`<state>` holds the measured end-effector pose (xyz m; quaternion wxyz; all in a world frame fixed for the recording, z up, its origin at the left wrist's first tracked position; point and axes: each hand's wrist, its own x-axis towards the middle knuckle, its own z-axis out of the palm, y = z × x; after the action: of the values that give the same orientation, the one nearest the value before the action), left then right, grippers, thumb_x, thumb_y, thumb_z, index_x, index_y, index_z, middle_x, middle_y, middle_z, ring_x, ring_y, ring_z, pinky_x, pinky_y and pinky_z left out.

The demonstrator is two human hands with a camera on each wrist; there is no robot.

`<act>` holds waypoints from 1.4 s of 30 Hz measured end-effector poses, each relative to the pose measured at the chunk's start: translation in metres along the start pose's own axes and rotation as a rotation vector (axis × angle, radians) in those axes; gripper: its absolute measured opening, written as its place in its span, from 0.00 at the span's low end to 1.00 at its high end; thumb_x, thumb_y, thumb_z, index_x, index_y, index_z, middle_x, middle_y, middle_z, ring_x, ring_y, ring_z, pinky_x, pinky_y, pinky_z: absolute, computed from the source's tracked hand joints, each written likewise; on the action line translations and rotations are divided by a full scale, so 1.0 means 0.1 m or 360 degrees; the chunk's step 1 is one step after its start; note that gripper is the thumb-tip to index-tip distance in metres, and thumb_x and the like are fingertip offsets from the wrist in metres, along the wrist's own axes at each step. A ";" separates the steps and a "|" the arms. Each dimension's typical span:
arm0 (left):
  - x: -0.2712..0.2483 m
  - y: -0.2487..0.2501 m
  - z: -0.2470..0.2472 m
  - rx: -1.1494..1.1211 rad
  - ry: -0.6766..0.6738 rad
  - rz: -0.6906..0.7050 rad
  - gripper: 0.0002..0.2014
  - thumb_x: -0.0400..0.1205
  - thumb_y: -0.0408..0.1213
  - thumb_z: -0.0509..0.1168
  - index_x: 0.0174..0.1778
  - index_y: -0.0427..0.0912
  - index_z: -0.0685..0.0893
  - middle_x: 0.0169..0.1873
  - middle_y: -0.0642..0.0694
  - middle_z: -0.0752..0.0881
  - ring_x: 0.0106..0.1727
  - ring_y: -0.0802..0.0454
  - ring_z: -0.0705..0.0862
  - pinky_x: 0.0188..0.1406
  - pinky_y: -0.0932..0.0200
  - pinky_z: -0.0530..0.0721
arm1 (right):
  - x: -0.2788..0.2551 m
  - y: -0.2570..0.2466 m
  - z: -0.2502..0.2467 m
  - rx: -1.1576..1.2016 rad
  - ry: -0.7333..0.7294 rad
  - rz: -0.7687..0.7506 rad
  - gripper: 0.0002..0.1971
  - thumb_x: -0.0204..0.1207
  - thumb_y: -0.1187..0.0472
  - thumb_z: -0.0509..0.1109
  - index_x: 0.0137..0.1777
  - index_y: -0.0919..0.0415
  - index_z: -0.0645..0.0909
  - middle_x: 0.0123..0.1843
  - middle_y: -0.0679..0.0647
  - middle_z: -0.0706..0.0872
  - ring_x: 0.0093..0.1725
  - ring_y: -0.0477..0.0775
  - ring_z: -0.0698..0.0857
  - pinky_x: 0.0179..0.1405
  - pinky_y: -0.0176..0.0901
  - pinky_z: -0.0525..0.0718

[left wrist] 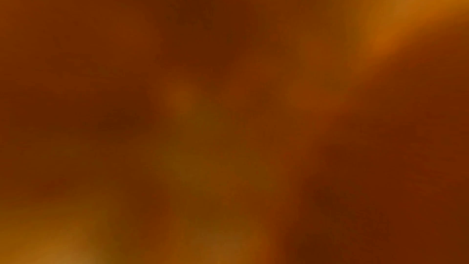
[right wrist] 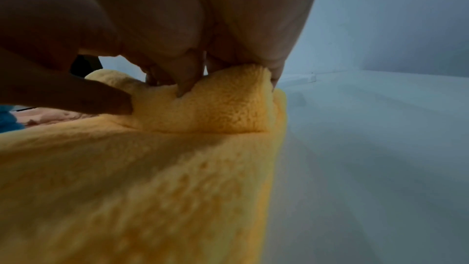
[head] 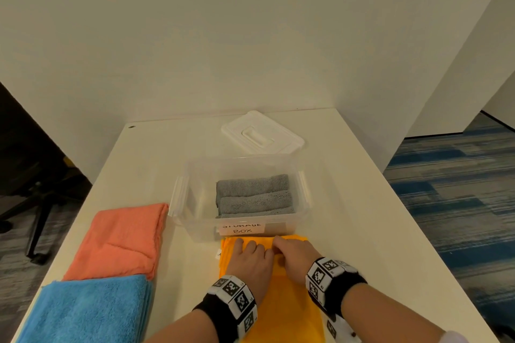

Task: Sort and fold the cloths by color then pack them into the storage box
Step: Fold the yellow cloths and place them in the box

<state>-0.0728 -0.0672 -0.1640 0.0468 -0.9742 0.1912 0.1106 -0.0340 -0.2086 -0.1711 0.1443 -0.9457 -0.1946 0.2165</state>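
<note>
The yellow cloth (head: 281,295) is spread on the table (head: 362,203) at about 6 o'clock of the storage box (head: 302,189), with its far edge almost touching the labelled front wall, probably so that the finished bundle needs only a short lift into the box. The far end of the cloth is raised into a thick fold by the right hand (head: 295,255); in the right wrist view the fingers (right wrist: 187,79) are curled over this fold and the thumb is pressed against its side, so the grip of this hand is closed on the cloth. The left hand (head: 250,257) is laid on the same end, just beside the right one, apparently to keep the layers from sliding; its fingers look bent, but whether the cloth is pinched or only pressed cannot be told, because the left wrist view is only an orange blur. Folded grey cloths (head: 255,195) are already packed against the 3 o'clock wall of the box, and room is left at 9 o'clock for other colours. The lid (head: 262,133) is put aside at 12 o'clock. The orange cloth (head: 122,239) and the blue cloth (head: 92,312) are kept at 9 o'clock and 8 o'clock, sorted and waiting.
</note>
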 end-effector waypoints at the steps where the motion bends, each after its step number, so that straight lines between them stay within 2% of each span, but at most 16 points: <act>1: 0.02 0.01 0.01 0.0019 0.0003 0.0023 0.16 0.81 0.33 0.47 0.57 0.41 0.78 0.49 0.41 0.83 0.56 0.39 0.79 0.68 0.35 0.65 | 0.01 0.02 0.00 0.0060 -0.0005 0.0018 0.08 0.80 0.66 0.57 0.54 0.54 0.70 0.53 0.56 0.84 0.49 0.59 0.78 0.48 0.46 0.71; 3: 0.04 0.02 0.03 0.0076 -0.0018 0.0026 0.18 0.77 0.34 0.46 0.49 0.43 0.82 0.40 0.44 0.84 0.48 0.41 0.83 0.63 0.35 0.71 | 0.03 0.06 0.00 0.0156 0.0007 0.0043 0.07 0.80 0.64 0.58 0.54 0.54 0.69 0.52 0.56 0.84 0.51 0.61 0.80 0.50 0.49 0.78; 6: 0.09 0.09 0.12 0.0149 0.0011 -0.0012 0.23 0.75 0.36 0.44 0.53 0.42 0.85 0.42 0.43 0.85 0.48 0.42 0.82 0.66 0.34 0.70 | 0.03 0.07 -0.01 0.0240 0.0023 0.0073 0.04 0.80 0.62 0.58 0.52 0.54 0.70 0.49 0.57 0.84 0.51 0.61 0.80 0.50 0.51 0.79; 9: 0.14 0.12 0.19 0.0201 -0.0164 -0.0010 0.21 0.83 0.37 0.47 0.72 0.35 0.67 0.60 0.37 0.75 0.65 0.36 0.72 0.77 0.29 0.53 | 0.02 0.06 -0.01 0.0268 0.0030 0.0097 0.05 0.80 0.63 0.58 0.51 0.52 0.70 0.44 0.51 0.80 0.52 0.60 0.78 0.52 0.47 0.75; 11: 0.19 0.10 0.17 0.0163 -0.0197 -0.0015 0.22 0.84 0.37 0.48 0.74 0.36 0.62 0.65 0.37 0.70 0.70 0.36 0.66 0.77 0.29 0.44 | 0.01 0.06 -0.04 0.0254 0.0062 0.0123 0.06 0.81 0.64 0.58 0.54 0.54 0.72 0.41 0.46 0.72 0.51 0.56 0.75 0.53 0.45 0.72; 15: 0.24 0.02 0.13 0.0055 -0.0100 -0.0032 0.19 0.85 0.37 0.46 0.73 0.40 0.64 0.70 0.40 0.70 0.73 0.39 0.65 0.77 0.32 0.47 | -0.04 -0.01 -0.12 0.0129 0.0119 0.0055 0.06 0.83 0.64 0.55 0.55 0.55 0.71 0.40 0.45 0.71 0.51 0.55 0.71 0.51 0.46 0.67; 17: 0.23 -0.03 0.11 0.0030 -0.0060 -0.0043 0.18 0.85 0.36 0.46 0.72 0.41 0.65 0.70 0.41 0.71 0.73 0.41 0.65 0.76 0.35 0.51 | -0.09 -0.02 -0.15 -0.0024 0.0133 -0.0050 0.07 0.84 0.58 0.52 0.57 0.54 0.70 0.53 0.51 0.78 0.58 0.57 0.72 0.53 0.48 0.67; 19: 0.20 -0.09 0.05 -0.0018 -0.0037 -0.0048 0.19 0.84 0.37 0.51 0.71 0.42 0.65 0.69 0.43 0.73 0.72 0.42 0.67 0.74 0.37 0.54 | -0.18 0.00 -0.18 -0.0235 0.0155 -0.0185 0.19 0.79 0.45 0.50 0.63 0.52 0.70 0.63 0.49 0.77 0.62 0.54 0.71 0.60 0.49 0.70; 22: 0.10 -0.17 -0.11 -0.0016 0.0001 0.0014 0.22 0.79 0.37 0.59 0.69 0.43 0.66 0.65 0.46 0.77 0.68 0.44 0.73 0.70 0.39 0.60 | -0.35 -0.04 -0.25 -0.0406 0.0159 -0.0304 0.31 0.63 0.33 0.58 0.64 0.48 0.69 0.59 0.44 0.78 0.57 0.50 0.76 0.57 0.49 0.75; 25: 0.00 -0.20 -0.37 0.0008 0.0071 0.0144 0.16 0.79 0.36 0.57 0.63 0.45 0.70 0.58 0.49 0.81 0.60 0.45 0.79 0.66 0.45 0.65 | -0.42 -0.11 -0.31 -0.0462 0.0328 -0.0352 0.32 0.48 0.44 0.77 0.53 0.46 0.71 0.47 0.41 0.83 0.43 0.46 0.82 0.39 0.40 0.83; 26: -0.03 -0.21 -0.45 0.0006 0.0091 0.0181 0.14 0.80 0.36 0.57 0.62 0.46 0.71 0.57 0.49 0.82 0.58 0.46 0.80 0.64 0.47 0.67 | -0.42 -0.13 -0.35 -0.0407 0.0328 -0.0386 0.30 0.50 0.49 0.79 0.54 0.47 0.72 0.47 0.42 0.83 0.43 0.48 0.83 0.40 0.41 0.83; 28: -0.09 -0.26 -0.59 -0.0024 0.0124 0.0218 0.13 0.80 0.38 0.57 0.62 0.48 0.72 0.56 0.50 0.81 0.57 0.47 0.80 0.62 0.50 0.70 | -0.42 -0.21 -0.49 -0.0292 0.0286 -0.0449 0.24 0.67 0.57 0.74 0.63 0.51 0.74 0.57 0.47 0.83 0.53 0.53 0.82 0.51 0.45 0.81; 30: -0.12 -0.32 -0.71 -0.0065 0.0191 0.0209 0.14 0.82 0.40 0.57 0.64 0.49 0.72 0.57 0.51 0.80 0.57 0.48 0.80 0.59 0.52 0.73 | -0.40 -0.25 -0.60 -0.0251 0.0287 -0.0470 0.23 0.75 0.60 0.67 0.69 0.52 0.70 0.63 0.49 0.81 0.58 0.55 0.81 0.57 0.46 0.80; 34: -0.03 -0.45 -0.93 0.0001 0.0345 0.0143 0.15 0.83 0.38 0.56 0.66 0.49 0.72 0.58 0.50 0.77 0.53 0.48 0.80 0.51 0.54 0.76 | -0.26 -0.32 -0.87 -0.0335 0.0334 -0.0490 0.21 0.78 0.59 0.67 0.70 0.52 0.67 0.61 0.53 0.82 0.55 0.57 0.82 0.53 0.49 0.81; 37: 0.14 -0.57 -1.04 0.0088 0.0347 0.0047 0.18 0.80 0.34 0.60 0.66 0.50 0.70 0.56 0.51 0.79 0.54 0.49 0.81 0.53 0.54 0.74 | -0.07 -0.32 -1.06 -0.0390 0.0362 -0.0443 0.25 0.79 0.53 0.68 0.73 0.50 0.65 0.60 0.52 0.83 0.54 0.56 0.83 0.52 0.50 0.82; 42: 0.38 -0.86 -1.16 0.0220 0.0218 -0.0096 0.16 0.78 0.34 0.62 0.61 0.48 0.70 0.51 0.52 0.84 0.50 0.48 0.84 0.50 0.53 0.69 | 0.21 -0.28 -1.23 -0.0587 0.0308 -0.0312 0.27 0.78 0.64 0.66 0.74 0.55 0.61 0.60 0.58 0.81 0.52 0.61 0.83 0.49 0.53 0.83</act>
<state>0.0170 -0.0169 -0.0562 0.1041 -0.9792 0.1718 0.0288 0.0319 -0.1978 -0.0619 0.0072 -0.9490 -0.3071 0.0705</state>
